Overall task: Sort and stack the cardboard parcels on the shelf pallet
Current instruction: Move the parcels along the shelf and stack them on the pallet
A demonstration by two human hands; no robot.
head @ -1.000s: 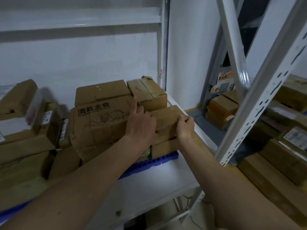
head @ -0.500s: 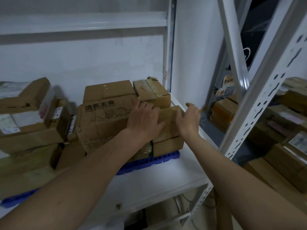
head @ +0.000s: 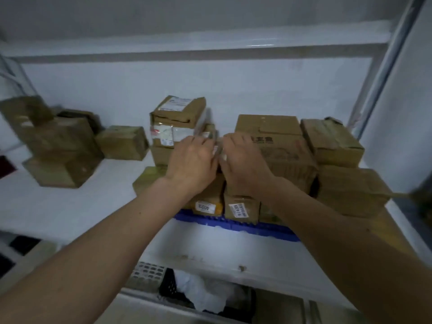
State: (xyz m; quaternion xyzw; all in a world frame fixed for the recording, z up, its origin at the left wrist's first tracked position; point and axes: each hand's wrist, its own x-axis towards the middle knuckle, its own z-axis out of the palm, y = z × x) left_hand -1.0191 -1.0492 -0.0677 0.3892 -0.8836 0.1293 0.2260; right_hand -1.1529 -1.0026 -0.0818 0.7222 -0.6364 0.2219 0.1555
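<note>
So the whole thing hinges on the gap between the two stacks. Both hands are reaching straight ahead into the middle of the blue pallet [head: 236, 226], side by side and nearly touching, with the left hand [head: 192, 163] against the right flank of the tall labelled parcel [head: 177, 122] and the right hand [head: 244, 162] against the left face of the big printed box [head: 278, 155]. Between their fingertips there's something small and blurry, maybe a thin parcel standing on edge, but I honestly can't tell what it is or whether either hand actually has hold of it. Fingers look loosely bent, not fists.

The thing they're after lies dead ahead of both hands, so neither arm is really nearer. If it is a slim parcel, its long axis seems to run away from the person toward the back wall, standing upright in the slot.

The parcels sit at the pallet's front edge and toward its right end; the two small labelled boxes [head: 242, 208] are right under the wrists at the front edge. A loose bunch of cartons [head: 60, 146] sits well off to the left on the shelf board [head: 93, 206], not on the pallet yet, so my guess is plenty of sorting left
</note>
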